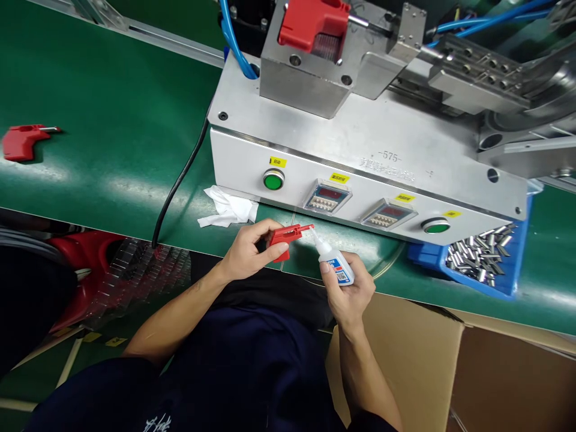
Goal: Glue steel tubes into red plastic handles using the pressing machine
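Observation:
Between the thumb and fingers of my left hand [249,251] is a red plastic part [281,239] with a thin prong pointing right. My right hand [353,288] grips a white glue bottle [336,264] with a blue label, its nozzle tilted up and to the left. The nozzle tip is at the end of the red prong; whether they touch I cannot tell. Both hands are over the front edge of the green table, just before the machine [360,174]. Another red part [312,24] sits in the metal fixture on top of the machine.
A blue tray [508,291] of small metal pins stands at the right. White tissue [231,206] lies by the machine's left corner, near a black cable [186,165]. Far left on the table [112,120] is a red part with a metal pin [22,143]. Below are cardboard boxes [409,348].

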Demonstrator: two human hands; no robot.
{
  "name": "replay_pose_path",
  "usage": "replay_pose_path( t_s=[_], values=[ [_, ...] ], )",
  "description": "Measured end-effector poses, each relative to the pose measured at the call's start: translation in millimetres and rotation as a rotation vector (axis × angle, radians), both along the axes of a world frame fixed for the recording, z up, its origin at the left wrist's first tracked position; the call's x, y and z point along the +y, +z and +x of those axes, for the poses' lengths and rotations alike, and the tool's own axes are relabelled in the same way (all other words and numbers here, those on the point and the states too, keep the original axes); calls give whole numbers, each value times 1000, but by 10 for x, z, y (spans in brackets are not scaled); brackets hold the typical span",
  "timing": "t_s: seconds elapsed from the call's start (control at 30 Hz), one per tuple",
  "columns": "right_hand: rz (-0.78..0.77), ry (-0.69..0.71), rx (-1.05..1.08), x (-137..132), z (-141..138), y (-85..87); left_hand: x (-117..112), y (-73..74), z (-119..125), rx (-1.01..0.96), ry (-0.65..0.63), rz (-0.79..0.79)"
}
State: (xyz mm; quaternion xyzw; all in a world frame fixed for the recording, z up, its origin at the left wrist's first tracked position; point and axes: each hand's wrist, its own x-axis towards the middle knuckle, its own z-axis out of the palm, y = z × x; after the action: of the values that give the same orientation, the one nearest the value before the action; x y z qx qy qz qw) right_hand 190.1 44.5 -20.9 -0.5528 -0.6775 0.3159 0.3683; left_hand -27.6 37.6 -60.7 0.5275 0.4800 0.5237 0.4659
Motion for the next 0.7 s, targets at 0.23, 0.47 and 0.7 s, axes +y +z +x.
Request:
replay_pose_path(
  t_s=[0.23,0.47,0.7],
  values=[
    [14,15,65,-5,-19,8,-2,-6,-8,1,-4,-21],
    [-14,-3,44,-7,4,-8,-3,0,-3,3,-5,-22],
    [-41,-1,52,2,11,-18,5,9,-9,1,-4,8]
  ],
)
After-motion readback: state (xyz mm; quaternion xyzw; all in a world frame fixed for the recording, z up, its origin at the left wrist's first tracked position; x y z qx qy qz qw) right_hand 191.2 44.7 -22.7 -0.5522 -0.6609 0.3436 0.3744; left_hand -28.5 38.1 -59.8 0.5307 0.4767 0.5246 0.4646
